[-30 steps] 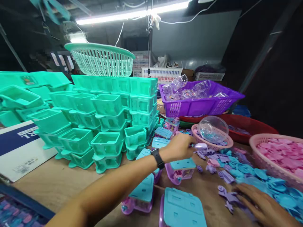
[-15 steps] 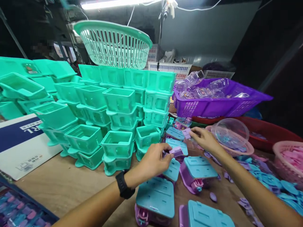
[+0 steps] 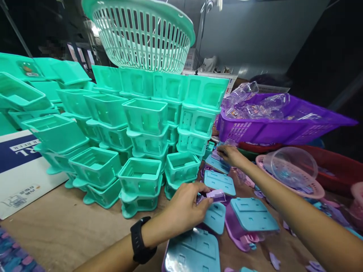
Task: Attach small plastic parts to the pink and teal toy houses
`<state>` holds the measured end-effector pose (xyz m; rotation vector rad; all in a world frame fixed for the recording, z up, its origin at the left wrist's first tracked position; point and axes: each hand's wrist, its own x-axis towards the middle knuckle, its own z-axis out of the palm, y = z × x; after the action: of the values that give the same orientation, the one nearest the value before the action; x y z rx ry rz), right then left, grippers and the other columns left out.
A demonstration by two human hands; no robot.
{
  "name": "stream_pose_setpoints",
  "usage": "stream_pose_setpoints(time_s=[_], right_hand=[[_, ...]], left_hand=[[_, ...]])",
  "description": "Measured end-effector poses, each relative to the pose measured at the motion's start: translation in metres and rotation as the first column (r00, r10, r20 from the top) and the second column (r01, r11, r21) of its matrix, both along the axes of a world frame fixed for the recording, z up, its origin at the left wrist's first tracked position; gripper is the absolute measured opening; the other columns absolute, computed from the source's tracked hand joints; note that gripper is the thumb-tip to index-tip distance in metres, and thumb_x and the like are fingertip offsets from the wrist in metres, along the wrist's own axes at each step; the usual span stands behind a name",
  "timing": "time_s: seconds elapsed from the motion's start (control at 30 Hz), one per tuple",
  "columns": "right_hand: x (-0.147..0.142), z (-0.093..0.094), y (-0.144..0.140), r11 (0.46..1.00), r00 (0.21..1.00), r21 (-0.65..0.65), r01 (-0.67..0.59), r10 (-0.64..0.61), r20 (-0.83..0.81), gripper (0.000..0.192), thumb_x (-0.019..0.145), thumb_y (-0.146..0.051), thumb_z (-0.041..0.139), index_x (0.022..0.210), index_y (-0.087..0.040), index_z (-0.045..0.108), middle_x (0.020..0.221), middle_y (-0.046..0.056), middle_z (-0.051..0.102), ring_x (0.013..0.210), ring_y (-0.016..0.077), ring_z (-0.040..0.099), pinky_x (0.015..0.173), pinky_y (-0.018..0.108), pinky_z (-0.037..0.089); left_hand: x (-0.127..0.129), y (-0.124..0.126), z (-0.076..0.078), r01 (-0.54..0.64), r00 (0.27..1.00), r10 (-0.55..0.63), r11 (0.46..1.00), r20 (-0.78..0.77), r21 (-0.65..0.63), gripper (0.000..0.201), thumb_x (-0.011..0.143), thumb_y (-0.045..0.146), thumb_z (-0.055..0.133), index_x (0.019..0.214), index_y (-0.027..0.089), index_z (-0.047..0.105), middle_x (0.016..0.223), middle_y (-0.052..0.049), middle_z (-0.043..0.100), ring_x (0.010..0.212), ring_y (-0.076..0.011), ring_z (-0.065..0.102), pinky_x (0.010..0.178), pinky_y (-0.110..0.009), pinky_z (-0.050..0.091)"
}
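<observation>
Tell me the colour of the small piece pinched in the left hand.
Light purple: the small piece in the left hand, seen in the head view.

Stacked tubs (image 3: pixel 141 128) fill the counter (image 3: pixel 56 223) at centre. On top of the stack: a slotted basket (image 3: pixel 141 34). Left of the stack: a flat box (image 3: pixel 19 170). Right of it: a crate (image 3: pixel 278 124) holding clear shells (image 3: pixel 255 100), with a round tray (image 3: pixel 289 177) just in front. Before the stack: lidded cases (image 3: pixel 249 217), left hand (image 3: pixel 184 207) and right hand (image 3: pixel 229 155) among them.
</observation>
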<state>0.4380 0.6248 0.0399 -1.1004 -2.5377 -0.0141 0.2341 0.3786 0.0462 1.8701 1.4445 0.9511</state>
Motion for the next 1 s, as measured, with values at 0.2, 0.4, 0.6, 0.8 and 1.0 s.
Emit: stream_pose_setpoints(time_s=[0.2, 0.4, 0.6, 0.8, 1.0], right_hand=[[-0.006, -0.012, -0.006, 0.999, 0.999, 0.034, 0.027, -0.028, 0.038, 0.025, 0.091, -0.016, 0.046, 0.09, -0.013, 0.071, 0.096, 0.017, 0.074, 0.091, 0.0256, 0.064, 0.085, 0.035, 0.045], [-0.015, -0.004, -0.015, 0.995, 0.996, 0.057, 0.086, -0.088, 0.032, 0.022, 0.084, -0.01, 0.05, 0.075, -0.015, 0.07, 0.082, 0.014, 0.072, 0.083, 0.0238, 0.062, 0.078, 0.033, 0.043], [-0.007, 0.017, -0.086, 0.997, 0.981, 0.045, 0.07, -0.06, -0.182, 0.034, 0.093, -0.027, 0.05, 0.114, -0.017, 0.074, 0.12, 0.017, 0.072, 0.113, 0.0338, 0.063, 0.09, 0.045, 0.05], [0.007, 0.02, -0.184, 0.871, 0.836, -0.467, -0.152, -0.139, -0.531, 0.066, 0.095, -0.069, 0.04, 0.112, -0.017, 0.076, 0.091, 0.011, 0.078, 0.086, 0.0271, 0.071, 0.078, 0.041, 0.058], [0.008, 0.032, -0.215, 0.98, 0.842, -0.184, -0.073, -0.038, -0.537, 0.046, 0.083, -0.059, 0.067, 0.114, -0.026, 0.073, 0.11, 0.007, 0.075, 0.085, 0.0232, 0.068, 0.079, 0.036, 0.056]], left_hand=[[-0.001, 0.003, 0.005, 0.021, 1.0, -0.021, 1.0, 0.015, -0.009, 0.023, 0.087, 0.03, 0.063, 0.099, 0.017, 0.077, 0.053, 0.006, 0.048, 0.048, -0.0119, 0.039, 0.054, -0.027, 0.027], [0.006, 0.003, 0.016, -0.035, 0.999, 0.034, 0.999, -0.02, -0.027, 0.023, 0.086, 0.03, 0.064, 0.097, 0.015, 0.078, 0.047, 0.007, 0.042, 0.046, -0.0121, 0.039, 0.053, -0.027, 0.026], [0.009, 0.0, 0.012, -0.015, 0.912, 0.13, 0.959, 0.39, -0.284, 0.029, 0.087, 0.035, 0.066, 0.102, 0.011, 0.073, 0.065, 0.002, 0.057, 0.051, -0.0126, 0.053, 0.047, -0.024, 0.042], [0.014, -0.011, 0.007, -0.161, 0.957, 0.146, 0.986, 0.252, 0.04, 0.018, 0.089, 0.023, 0.065, 0.103, 0.016, 0.073, 0.089, -0.004, 0.07, 0.072, -0.0173, 0.065, 0.072, -0.034, 0.057], [0.016, -0.023, 0.0, -0.194, 0.966, 0.242, 0.911, -0.09, 0.364, 0.019, 0.095, 0.021, 0.061, 0.111, 0.018, 0.071, 0.104, -0.008, 0.074, 0.1, -0.0253, 0.067, 0.092, -0.04, 0.054]])
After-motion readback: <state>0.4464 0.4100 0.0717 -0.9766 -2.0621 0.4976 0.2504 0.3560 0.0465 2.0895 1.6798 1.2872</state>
